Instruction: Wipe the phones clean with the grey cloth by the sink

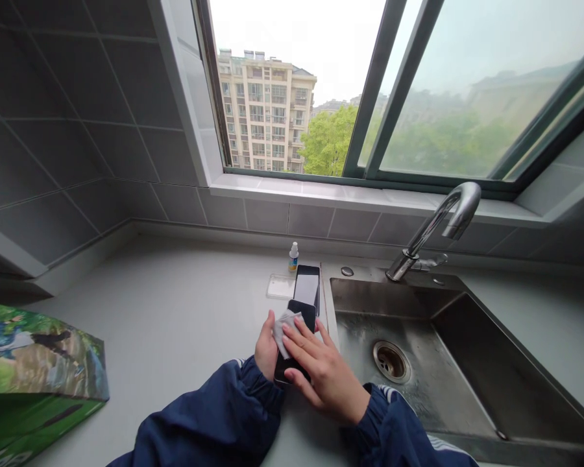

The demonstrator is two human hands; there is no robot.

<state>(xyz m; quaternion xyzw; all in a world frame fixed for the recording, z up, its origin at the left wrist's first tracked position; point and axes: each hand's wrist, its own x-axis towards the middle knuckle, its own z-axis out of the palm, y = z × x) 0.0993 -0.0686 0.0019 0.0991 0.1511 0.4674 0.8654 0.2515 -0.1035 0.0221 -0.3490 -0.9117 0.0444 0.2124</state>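
A dark smartphone (302, 312) rests in my left hand (266, 347), whose fingers curl round its edges from beneath. Over its screen, my right hand (321, 366) presses a small light-grey cloth (283, 334) flat with its fingers. Just beyond, a second phone (306, 285) lies face up on the counter, its screen reflecting light. Beside it on the left is a clear phone case (280, 286). Behind these stands a small spray bottle (293, 257) with a white cap and a coloured label.
To the right is a stainless-steel sink (355, 324) with a curved chrome faucet (433, 227). A green printed box or bag (43, 383) stands at the left on the white counter (175, 305). Behind the counter, a sliding window (370, 130) is partly open above a tiled ledge.
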